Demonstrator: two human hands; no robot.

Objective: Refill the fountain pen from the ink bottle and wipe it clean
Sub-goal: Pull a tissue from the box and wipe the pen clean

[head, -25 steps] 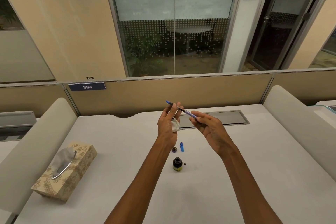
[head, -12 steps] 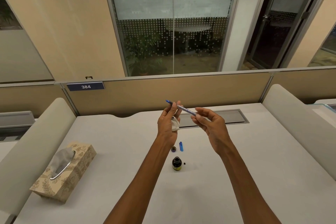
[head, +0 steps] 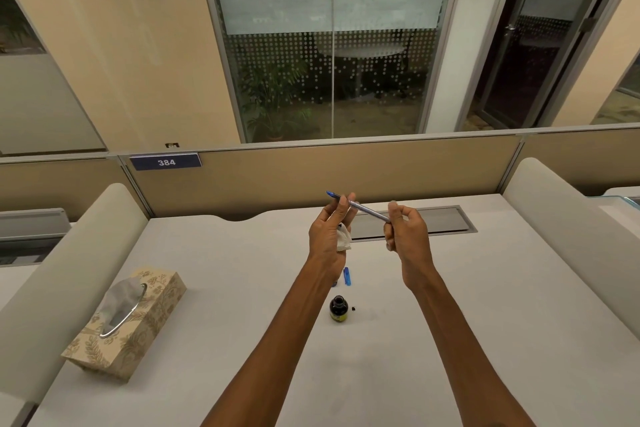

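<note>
I hold a slim blue fountain pen (head: 360, 207) up over the desk, slanted with its blue end to the upper left. My left hand (head: 329, 236) pinches it near that end and also keeps a crumpled white tissue (head: 344, 240) in the palm. My right hand (head: 407, 232) grips the pen's lower right end with curled fingers. Below the hands a small dark ink bottle (head: 338, 309) stands open on the white desk (head: 485, 305), with a tiny black piece (head: 353, 308) beside it. A blue pen cap (head: 347, 277) lies just beyond the bottle.
A patterned tissue box (head: 128, 322) sits at the left of the desk. A grey cable hatch (head: 446, 222) is set in the desk behind my hands. Padded dividers flank both sides, and a beige partition labelled 384 closes the back.
Both hands stay on the pen in nearly the same place. My right hand's fingers have curled tighter round the pen's end, and the view has shifted slightly.
</note>
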